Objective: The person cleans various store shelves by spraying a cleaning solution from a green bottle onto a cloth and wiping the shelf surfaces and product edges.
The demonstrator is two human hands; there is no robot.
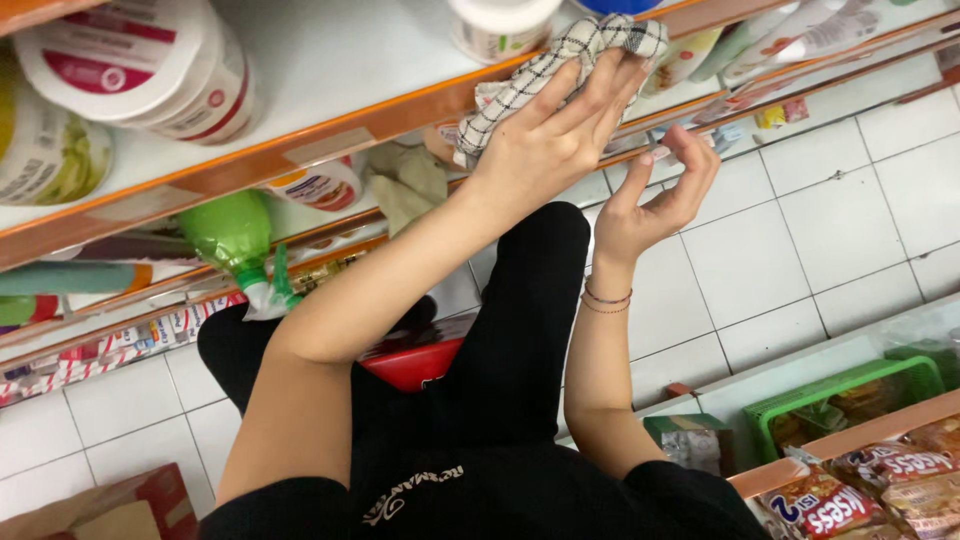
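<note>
My left hand (545,135) presses a black-and-white checked cloth (560,60) onto the front of a white shelf with an orange edge (250,160). The fingers are spread over the cloth, gripping it. My right hand (655,195), with thin bracelets at the wrist, hovers just below and right of the cloth, near the shelf's edge. Its fingers are loosely curled and it holds nothing.
White-lidded tubs (140,65) stand on the shelf, and a jar (500,25) is beside the cloth. On lower shelves are a green spray bottle (240,245) and a beige rag (405,180). A red basket (415,362) lies on the white tiled floor (800,230). At right are a green basket (850,395) and snack packets (850,495).
</note>
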